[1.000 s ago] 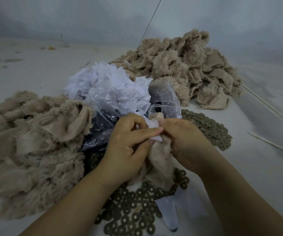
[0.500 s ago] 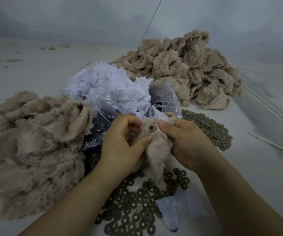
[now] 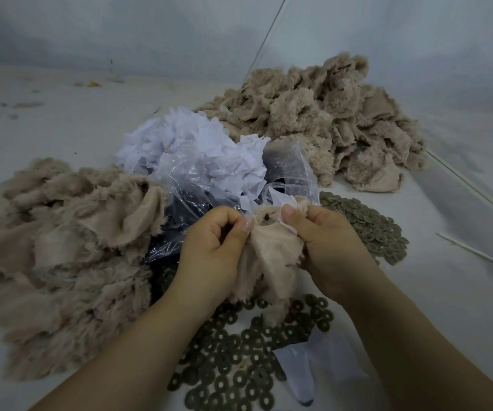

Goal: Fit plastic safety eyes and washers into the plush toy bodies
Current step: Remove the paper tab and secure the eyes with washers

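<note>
A beige plush toy body (image 3: 270, 256) hangs inside out between both hands at the centre. My left hand (image 3: 212, 247) pinches its left side with curled fingers. My right hand (image 3: 325, 241) grips its right side, the thumb pressing a small white paper piece (image 3: 288, 225) against the fabric. A dark eye post with a washer (image 3: 266, 219) shows at the top of the fabric between my thumbs. Several olive washers (image 3: 239, 357) lie loose below the hands, and another heap of washers (image 3: 369, 226) lies to the right.
A pile of beige plush bodies (image 3: 61, 256) lies at the left and a second plush pile (image 3: 328, 120) at the back right. A clear plastic bag (image 3: 198, 185) with white paper scraps and dark parts sits behind my hands. A thin white stick (image 3: 476, 256) lies at the right.
The white paper piece that both hands held over the fabric has shifted aside under my right thumb. The eye post and washer came into view, and the hands spread the fabric apart slightly.
</note>
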`<state>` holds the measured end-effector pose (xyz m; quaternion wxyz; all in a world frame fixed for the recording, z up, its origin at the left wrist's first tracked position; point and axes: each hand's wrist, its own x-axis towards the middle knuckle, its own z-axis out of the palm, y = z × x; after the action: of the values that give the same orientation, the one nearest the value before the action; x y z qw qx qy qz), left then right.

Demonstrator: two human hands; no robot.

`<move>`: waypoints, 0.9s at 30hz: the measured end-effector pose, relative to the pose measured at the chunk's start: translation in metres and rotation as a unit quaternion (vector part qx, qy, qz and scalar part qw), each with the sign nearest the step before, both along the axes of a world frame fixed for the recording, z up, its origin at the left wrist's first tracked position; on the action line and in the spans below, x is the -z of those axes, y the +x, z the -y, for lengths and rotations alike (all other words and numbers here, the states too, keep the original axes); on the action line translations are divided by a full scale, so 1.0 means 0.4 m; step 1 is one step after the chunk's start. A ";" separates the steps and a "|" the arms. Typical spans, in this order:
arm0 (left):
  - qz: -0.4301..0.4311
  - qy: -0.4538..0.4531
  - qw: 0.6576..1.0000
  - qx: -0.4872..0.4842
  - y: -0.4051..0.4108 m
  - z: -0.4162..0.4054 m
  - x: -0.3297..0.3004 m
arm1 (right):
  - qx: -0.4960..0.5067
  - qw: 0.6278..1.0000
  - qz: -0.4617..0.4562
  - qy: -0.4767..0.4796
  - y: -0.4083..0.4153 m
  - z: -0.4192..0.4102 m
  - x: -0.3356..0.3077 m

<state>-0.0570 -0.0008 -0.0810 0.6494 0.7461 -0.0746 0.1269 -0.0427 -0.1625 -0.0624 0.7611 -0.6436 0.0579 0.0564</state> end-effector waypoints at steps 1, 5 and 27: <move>0.008 0.010 1.000 -0.004 -0.001 0.000 0.001 | -0.023 0.999 -0.017 0.018 0.000 0.002 0.000; 0.030 0.038 0.998 -0.042 -0.003 0.006 0.004 | -0.079 0.993 -0.047 0.072 -0.001 0.000 0.005; -0.029 -0.033 0.999 0.001 -0.010 0.010 0.007 | -0.136 0.985 -0.050 0.089 -0.013 -0.003 -0.003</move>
<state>-0.0609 -0.0050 -0.0836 0.6753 0.7278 -0.0527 0.1071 -0.0479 -0.1611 -0.0612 0.7964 -0.5718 0.0029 0.1968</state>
